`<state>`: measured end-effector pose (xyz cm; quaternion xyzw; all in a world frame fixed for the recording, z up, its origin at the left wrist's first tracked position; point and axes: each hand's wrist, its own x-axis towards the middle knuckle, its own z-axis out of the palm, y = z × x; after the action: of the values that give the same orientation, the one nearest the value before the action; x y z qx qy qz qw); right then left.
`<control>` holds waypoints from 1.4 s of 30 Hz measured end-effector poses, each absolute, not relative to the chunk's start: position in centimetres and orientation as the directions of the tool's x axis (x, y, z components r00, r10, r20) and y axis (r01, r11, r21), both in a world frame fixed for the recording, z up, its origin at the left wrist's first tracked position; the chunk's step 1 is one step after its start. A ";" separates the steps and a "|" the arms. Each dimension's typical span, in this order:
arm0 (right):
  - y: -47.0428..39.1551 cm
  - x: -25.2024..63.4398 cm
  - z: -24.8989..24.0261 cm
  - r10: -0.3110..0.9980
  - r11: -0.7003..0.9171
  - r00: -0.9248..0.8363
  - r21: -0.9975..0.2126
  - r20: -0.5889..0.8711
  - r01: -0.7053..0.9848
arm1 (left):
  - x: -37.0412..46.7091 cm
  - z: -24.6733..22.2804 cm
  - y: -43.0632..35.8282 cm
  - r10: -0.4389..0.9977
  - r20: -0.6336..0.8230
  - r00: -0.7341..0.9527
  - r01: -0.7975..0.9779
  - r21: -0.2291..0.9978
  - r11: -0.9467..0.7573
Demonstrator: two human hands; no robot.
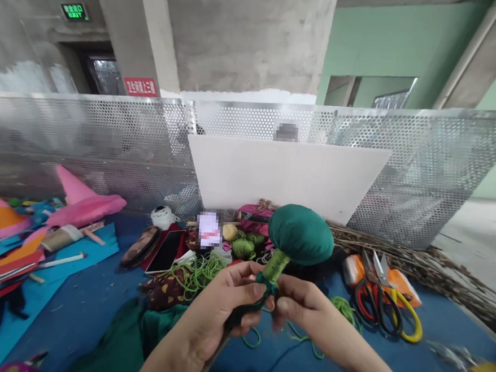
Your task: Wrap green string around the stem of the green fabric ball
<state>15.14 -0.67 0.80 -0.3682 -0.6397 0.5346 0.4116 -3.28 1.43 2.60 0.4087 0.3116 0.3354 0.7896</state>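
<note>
In the middle of the head view a stick with a stuffed dark green cloth head (301, 234) leans up and to the right. Green cord (277, 263) is wound in a tight band around its neck, with gathered cloth below. My left hand (240, 301) is closed around the stick under that band. On the neck's right side, my right hand (301, 309) has its fingers pinched together, seemingly on the green cord; its fingertips are partly hidden. Loose cord loops (252, 338) lie on the table below both hands. Dark green cloth (113, 341) spreads to the left.
On the blue table (82, 299), scissors (378, 297) lie at the right by an orange-and-white packet (405, 285). A tangle of bright green cord (201, 273), a phone (166, 252) and yarn balls (243, 248) sit behind my hands. Felt hats (83, 203) are left; a white board (291, 175) stands behind.
</note>
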 end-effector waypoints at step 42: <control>-0.8 12.8 0.0 0.974 0.057 0.211 -0.823 -0.078 -0.565 | -1.2 0.5 2.2 0.814 -0.166 0.556 -0.089 0.962 0.256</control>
<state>12.83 -0.81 -0.02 -0.3845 -0.2659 0.5689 0.6766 -1.21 2.25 0.52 0.5208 0.3484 0.3171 0.7119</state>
